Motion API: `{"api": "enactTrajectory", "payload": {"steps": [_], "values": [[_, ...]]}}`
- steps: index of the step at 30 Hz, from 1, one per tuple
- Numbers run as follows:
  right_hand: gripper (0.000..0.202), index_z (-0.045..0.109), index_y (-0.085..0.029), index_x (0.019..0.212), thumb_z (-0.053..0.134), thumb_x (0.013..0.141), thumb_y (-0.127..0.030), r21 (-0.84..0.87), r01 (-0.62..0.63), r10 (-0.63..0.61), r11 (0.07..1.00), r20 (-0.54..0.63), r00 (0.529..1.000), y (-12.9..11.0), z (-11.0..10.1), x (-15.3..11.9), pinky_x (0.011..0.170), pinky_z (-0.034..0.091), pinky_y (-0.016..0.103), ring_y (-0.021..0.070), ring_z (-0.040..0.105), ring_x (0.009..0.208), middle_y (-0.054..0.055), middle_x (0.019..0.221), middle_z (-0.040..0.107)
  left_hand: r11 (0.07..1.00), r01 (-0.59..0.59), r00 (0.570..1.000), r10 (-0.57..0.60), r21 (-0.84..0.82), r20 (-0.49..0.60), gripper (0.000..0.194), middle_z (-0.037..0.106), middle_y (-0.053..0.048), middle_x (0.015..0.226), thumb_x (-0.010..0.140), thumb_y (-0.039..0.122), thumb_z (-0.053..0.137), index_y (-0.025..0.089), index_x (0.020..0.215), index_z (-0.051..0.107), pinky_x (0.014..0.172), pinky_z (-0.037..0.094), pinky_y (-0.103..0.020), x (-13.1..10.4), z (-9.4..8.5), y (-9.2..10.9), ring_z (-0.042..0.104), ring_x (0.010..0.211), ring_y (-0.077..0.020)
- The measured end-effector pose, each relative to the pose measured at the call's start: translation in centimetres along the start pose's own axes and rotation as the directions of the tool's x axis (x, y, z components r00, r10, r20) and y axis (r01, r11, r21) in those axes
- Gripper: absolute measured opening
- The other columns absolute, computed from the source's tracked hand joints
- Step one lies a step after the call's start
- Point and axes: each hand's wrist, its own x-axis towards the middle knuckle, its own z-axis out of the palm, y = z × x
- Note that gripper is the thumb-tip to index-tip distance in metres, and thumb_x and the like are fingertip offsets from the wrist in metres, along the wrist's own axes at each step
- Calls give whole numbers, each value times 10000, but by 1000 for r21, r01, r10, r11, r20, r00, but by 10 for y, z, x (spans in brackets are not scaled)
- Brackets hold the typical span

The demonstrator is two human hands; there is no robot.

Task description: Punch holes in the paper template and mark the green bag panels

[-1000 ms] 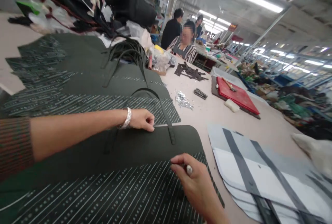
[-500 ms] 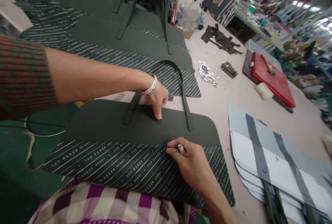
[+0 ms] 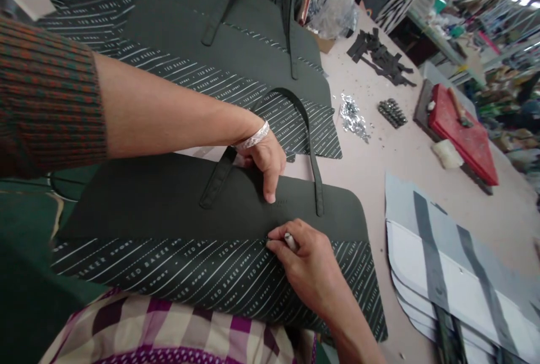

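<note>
A dark green bag panel (image 3: 160,198) with a striped, lettered lower part (image 3: 181,274) lies over the table edge and my lap. My left hand (image 3: 266,164) reaches over its upper edge between the two ends of a strap (image 3: 310,139); the thumb presses on the panel near a small stamped mark, and the other fingers are curled, partly hidden behind the edge. My right hand (image 3: 301,251) is closed, holding a small white-tipped stick (image 3: 291,241) in the palm. Its thumb and forefinger pinch at the seam, where something tiny is hidden.
More bag panels (image 3: 236,60) are piled behind. Silvery bits (image 3: 354,118), dark metal pieces (image 3: 392,112) and black strips (image 3: 379,57) lie on the table (image 3: 363,167). At right are a red board (image 3: 462,133) with a hammer (image 3: 460,108) and white panels (image 3: 439,257).
The view has shifted slightly. The panel's left end has moved left and down, and the stamped mark by my left thumb now shows more clearly. My right fingertips still pinch at the seam.
</note>
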Motion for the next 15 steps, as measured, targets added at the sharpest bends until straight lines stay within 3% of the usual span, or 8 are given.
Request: {"api": "enactTrajectory", "payload": {"steps": [3,6,10,15], "values": [[88,691,-204,780,640,804,-136,-18,22,-23,1000,-4,1000,1,2,0,672,420,256,133,600,719,-2,776,640,994,113,957,-109,4,268,285,699,-72,671,443,244,847,178,682,707,577,569,-391,-2,7,5,661,678,-296],[65,654,-204,805,638,805,-141,-37,24,-25,999,-20,999,3,3,-1,654,408,251,133,587,703,-9,775,633,989,130,908,-88,-76,410,243,709,-64,679,469,220,813,184,687,713,669,576,-396,-2,14,4,666,721,-283],[90,567,-201,810,642,804,-150,-43,-8,7,999,-31,999,5,5,-1,605,380,237,128,558,658,-22,739,607,964,206,893,-116,-165,436,186,713,-70,682,554,222,759,181,731,722,694,572,-370,-1,19,-5,665,680,-253],[148,497,-207,766,623,822,-150,-73,50,-55,996,-60,997,7,6,-2,607,371,237,128,539,650,-23,726,572,950,217,908,-113,-224,403,158,723,-87,714,639,246,718,166,775,726,704,577,-388,-1,20,-13,670,664,-254]]}}
